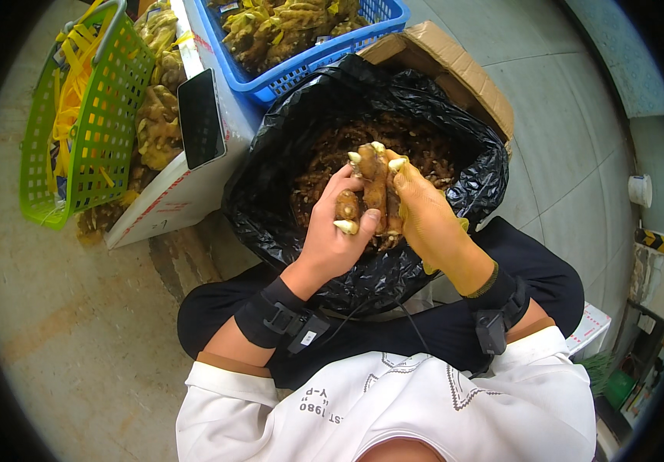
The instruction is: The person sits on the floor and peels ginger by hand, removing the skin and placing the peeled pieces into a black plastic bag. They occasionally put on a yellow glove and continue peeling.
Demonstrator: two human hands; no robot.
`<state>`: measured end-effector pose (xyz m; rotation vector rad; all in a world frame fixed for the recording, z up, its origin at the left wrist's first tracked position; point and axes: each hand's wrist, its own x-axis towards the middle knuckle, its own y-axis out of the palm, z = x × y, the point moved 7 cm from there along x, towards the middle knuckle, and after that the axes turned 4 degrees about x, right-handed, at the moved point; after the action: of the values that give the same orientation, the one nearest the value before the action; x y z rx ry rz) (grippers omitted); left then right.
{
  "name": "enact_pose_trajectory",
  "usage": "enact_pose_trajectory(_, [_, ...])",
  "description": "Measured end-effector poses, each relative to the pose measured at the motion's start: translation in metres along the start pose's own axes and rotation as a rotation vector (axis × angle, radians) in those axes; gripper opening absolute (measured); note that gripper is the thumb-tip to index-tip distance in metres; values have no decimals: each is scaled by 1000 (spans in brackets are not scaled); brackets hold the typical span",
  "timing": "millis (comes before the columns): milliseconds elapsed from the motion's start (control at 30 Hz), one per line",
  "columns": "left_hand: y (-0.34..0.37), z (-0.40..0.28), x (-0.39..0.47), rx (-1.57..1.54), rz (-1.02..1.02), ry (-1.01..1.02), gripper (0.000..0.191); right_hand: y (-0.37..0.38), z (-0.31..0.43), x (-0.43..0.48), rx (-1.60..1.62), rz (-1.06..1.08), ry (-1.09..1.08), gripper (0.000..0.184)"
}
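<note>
A piece of ginger root (373, 185) with pale shoots is held between both hands, above a black plastic bag (262, 196). My left hand (329, 242) is bare and wraps its fingers and thumb around the left side of the root. Fine yellow mesh netting covers my right hand (438, 231) down to the wrist, and that hand grips the right side of the same root. Its fingertips are partly hidden by the root. Below the hands, more brown ginger (326, 153) lies inside the bag.
A cardboard box flap (462, 81) stands behind the bag. Netted ginger (280, 29) fills a blue plastic basket (309, 64). At left, a green basket (109, 110) with yellow net strips (72, 98) sits beside a white box (176, 202). A dark-screened phone (201, 121) leans on that box.
</note>
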<state>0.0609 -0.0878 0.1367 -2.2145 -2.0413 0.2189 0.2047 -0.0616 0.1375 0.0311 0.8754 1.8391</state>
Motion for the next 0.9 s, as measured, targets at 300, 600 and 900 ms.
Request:
enact_pose_trajectory(300, [9, -18, 6, 240, 153, 68, 49, -12, -4, -4, -181, -128, -66, 65])
enact_pose_trajectory(600, [-3, -4, 6, -817, 131, -370, 45, -28, 14, 4, 94, -228, -61, 42])
enact_pose_trajectory(900, [-8, 1, 2, -859, 52, -555, 35, -22, 16, 3, -94, -240, -114, 45])
